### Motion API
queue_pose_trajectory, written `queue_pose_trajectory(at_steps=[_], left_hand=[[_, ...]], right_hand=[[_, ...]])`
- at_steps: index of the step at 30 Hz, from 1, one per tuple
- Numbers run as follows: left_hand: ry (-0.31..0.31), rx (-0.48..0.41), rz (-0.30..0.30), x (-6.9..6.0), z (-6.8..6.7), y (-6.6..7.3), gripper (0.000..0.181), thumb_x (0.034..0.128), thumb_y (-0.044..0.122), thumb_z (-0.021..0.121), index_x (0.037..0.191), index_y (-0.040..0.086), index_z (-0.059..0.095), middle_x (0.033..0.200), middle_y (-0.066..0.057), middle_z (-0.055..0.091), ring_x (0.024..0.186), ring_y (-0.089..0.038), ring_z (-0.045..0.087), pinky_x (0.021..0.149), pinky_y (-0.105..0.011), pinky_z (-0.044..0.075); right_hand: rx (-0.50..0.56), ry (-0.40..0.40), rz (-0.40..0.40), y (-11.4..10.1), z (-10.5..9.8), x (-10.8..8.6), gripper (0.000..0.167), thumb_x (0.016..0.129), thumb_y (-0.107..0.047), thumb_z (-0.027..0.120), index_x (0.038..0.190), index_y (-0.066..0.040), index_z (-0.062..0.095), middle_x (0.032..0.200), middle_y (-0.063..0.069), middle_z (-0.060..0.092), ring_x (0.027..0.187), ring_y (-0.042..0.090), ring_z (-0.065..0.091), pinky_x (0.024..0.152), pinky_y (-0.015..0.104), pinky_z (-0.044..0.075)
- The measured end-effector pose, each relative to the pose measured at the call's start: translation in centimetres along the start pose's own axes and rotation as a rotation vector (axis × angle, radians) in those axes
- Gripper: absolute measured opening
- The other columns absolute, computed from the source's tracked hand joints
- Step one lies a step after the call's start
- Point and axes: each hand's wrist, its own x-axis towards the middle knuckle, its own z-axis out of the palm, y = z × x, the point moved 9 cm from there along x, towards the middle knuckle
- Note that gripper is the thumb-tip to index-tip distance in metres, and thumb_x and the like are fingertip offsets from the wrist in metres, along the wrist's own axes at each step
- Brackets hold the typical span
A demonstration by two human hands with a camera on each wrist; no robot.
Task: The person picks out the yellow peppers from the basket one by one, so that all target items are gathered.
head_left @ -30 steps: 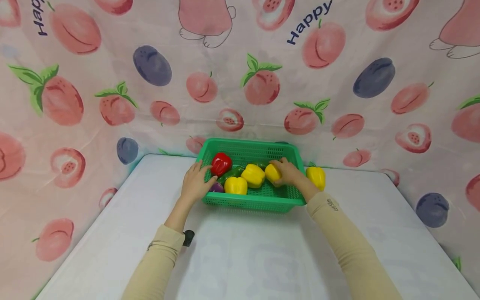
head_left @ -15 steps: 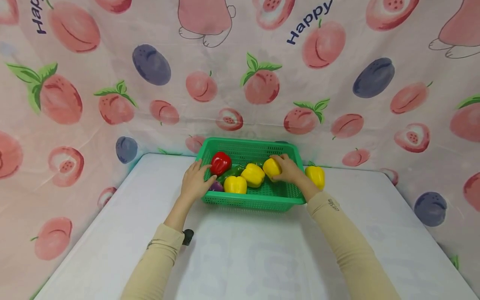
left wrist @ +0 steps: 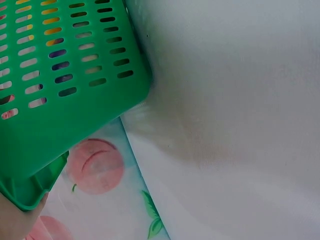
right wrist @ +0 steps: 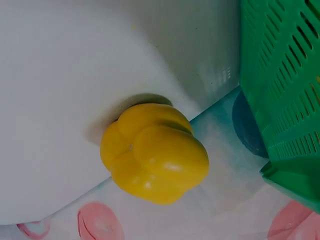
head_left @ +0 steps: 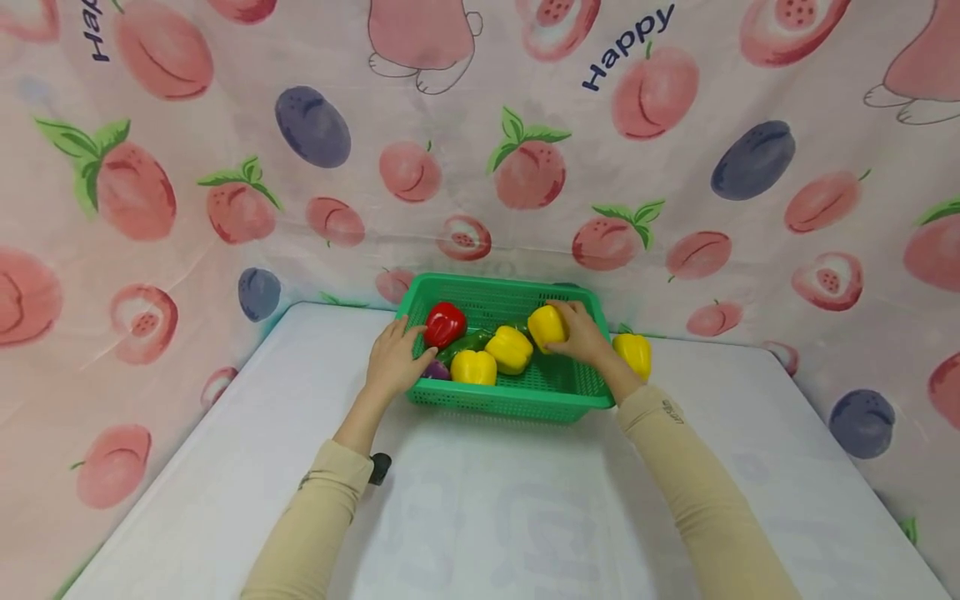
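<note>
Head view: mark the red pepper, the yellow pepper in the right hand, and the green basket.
Red pepper (head_left: 447, 322), head view, middle of its visible side.
Held yellow pepper (head_left: 545, 327), head view, middle of its exposed side.
Green basket (head_left: 512, 402), head view, middle of its front wall.

A pale pink cloth (head_left: 480, 108) rises like a wall beyond the left grip (head_left: 393, 360) and right grip (head_left: 581, 333), and also covers the sides to the left and right of them. Its print mixes pink peaches (head_left: 655, 92) and dark blue plums (head_left: 753, 160). High above the left grip shows a partly cropped pink-clothed figure (head_left: 423, 37); above the right grip, slanted lettering (head_left: 628, 48) reads "Happy". Faint creases cross the cloth behind both grips. Beneath them spreads a smooth white bench (head_left: 510, 500), its far edge just beyond them, with soft light and blurred grey shadows.
</note>
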Motion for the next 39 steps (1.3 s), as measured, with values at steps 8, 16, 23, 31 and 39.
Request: queue_pose_trajectory(at_steps=[8,16,23,31,39], left_hand=[[0.0,0.02,0.004,0.1,0.0,0.1,0.054,0.0941,0.037,0.05,0.137,0.004,0.046,0.153,-0.024,0.025,0.142,-0.039,0.021,0.117,-0.053,0.017],[-0.013,0.041,-0.001,0.2,0.2,0.1,0.055,0.0941,0.038,0.05,0.138,0.004,0.045,0.153,-0.024,0.024,0.143,-0.039,0.019,0.117,-0.052,0.017],[-0.041,0.052,-0.007,0.2,0.3,0.1,0.058,0.0945,0.04,0.048,0.14,0.004,0.042,0.154,-0.024,0.02,0.144,-0.039,0.016,0.118,-0.051,0.016],[-0.034,0.044,0.01,0.3,0.1,0.3,0.061,0.0941,0.04,0.05,0.142,0.004,0.039,0.154,-0.025,0.019,0.144,-0.04,0.016,0.117,-0.052,0.017],[-0.031,0.044,0.009,0.4,0.2,0.2,0.061,0.0938,0.04,0.051,0.141,0.004,0.04,0.154,-0.026,0.019,0.143,-0.041,0.016,0.117,-0.053,0.016]], right_hand=[[0.07,0.067,0.0,-0.1,-0.7,-0.1,0.077,0.082,-0.017,0.073,0.145,-0.006,0.031,0.139,0.028,0.031,0.118,0.044,0.045,0.098,0.059,0.042],[0.061,0.072,-0.01,-0.7,-1.1,-0.7,0.078,0.081,-0.02,0.074,0.145,-0.008,0.032,0.139,0.028,0.033,0.118,0.044,0.046,0.097,0.059,0.043],[0.069,0.087,-0.033,-1.4,-1.6,-1.4,0.077,0.08,-0.019,0.075,0.144,-0.008,0.034,0.139,0.026,0.033,0.116,0.043,0.047,0.095,0.058,0.045],[0.083,0.111,-0.047,-1.9,-2.3,-2.2,0.074,0.079,-0.017,0.076,0.141,-0.005,0.037,0.141,0.024,0.033,0.121,0.042,0.044,0.099,0.058,0.042],[0.098,0.133,-0.059,-2.6,-3.0,-3.2,0.076,0.079,-0.018,0.076,0.142,-0.006,0.036,0.142,0.023,0.034,0.12,0.041,0.046,0.098,0.057,0.043]])
